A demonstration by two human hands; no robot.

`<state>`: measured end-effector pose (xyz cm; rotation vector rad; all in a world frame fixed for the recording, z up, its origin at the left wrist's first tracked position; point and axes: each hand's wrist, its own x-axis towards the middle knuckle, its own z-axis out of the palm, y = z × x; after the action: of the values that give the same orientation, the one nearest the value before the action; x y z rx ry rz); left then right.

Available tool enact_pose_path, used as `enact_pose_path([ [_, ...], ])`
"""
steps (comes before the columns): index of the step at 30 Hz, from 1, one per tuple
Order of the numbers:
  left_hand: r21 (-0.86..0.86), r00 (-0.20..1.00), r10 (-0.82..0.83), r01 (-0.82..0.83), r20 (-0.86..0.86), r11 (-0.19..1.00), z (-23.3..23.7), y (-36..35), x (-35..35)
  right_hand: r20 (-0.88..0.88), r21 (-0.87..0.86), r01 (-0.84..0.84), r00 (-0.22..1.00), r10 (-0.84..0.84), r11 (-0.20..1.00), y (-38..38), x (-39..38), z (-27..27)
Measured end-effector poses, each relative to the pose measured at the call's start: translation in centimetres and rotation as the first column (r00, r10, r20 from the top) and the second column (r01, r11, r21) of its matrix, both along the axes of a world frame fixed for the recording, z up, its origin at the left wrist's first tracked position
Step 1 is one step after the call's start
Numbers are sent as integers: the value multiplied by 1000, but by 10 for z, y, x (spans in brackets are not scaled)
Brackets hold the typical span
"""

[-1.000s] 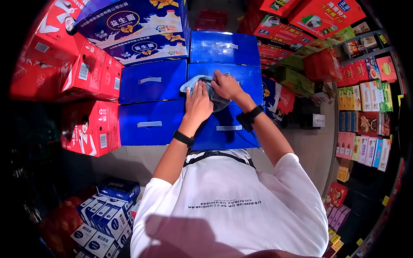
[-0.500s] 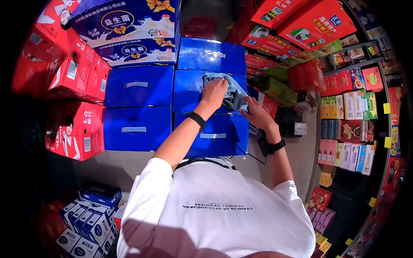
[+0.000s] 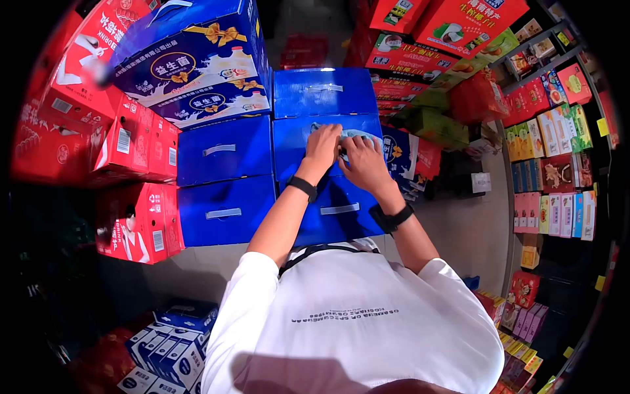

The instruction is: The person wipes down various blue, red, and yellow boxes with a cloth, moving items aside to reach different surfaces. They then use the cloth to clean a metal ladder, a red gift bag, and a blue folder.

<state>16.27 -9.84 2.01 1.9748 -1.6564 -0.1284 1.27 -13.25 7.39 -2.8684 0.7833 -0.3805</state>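
Observation:
A grey-blue cloth (image 3: 362,134) lies bunched on the top of a blue carton (image 3: 289,141) in the middle of the view, mostly covered by my hands. My left hand (image 3: 323,146) is closed on the cloth's left part. Close beside it, my right hand (image 3: 366,164) bends its fingers over the front part of the cloth. Each wrist wears a black band. In front of the cloth is another blue carton (image 3: 338,226) with a white handle, and one more blue carton (image 3: 295,92) stands behind it.
Blue cartons (image 3: 226,190) with white handles adjoin on the left, with printed milk-drink boxes (image 3: 177,69) stacked behind. Red cartons (image 3: 134,223) line the far left. Red coconut-drink boxes (image 3: 420,56) are piled at back right. Shelves of small packages (image 3: 558,177) run along the right.
My right hand has moved left and forward onto the cloth, next to my left hand. The cloth now looks more gathered and covered. The whole view has shifted slightly.

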Motion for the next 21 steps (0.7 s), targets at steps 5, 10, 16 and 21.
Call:
enact_pose_path([
  [5,-33,1000,5,-5,-17,999,7,23,-4,5,122,-12,1000,12,992,8,-15,-26],
  [10,-91,989,-2,-12,-149,996,-13,27,-2,-98,0,54,994,-53,999,41,-29,-33],
  [16,-73,996,56,-52,65,996,-26,18,-20,18,139,114,993,-117,984,18,-19,-46],
  [21,66,996,-38,32,86,997,-16,13,-7,81,243,92,990,-114,966,3,-28,-46],
])
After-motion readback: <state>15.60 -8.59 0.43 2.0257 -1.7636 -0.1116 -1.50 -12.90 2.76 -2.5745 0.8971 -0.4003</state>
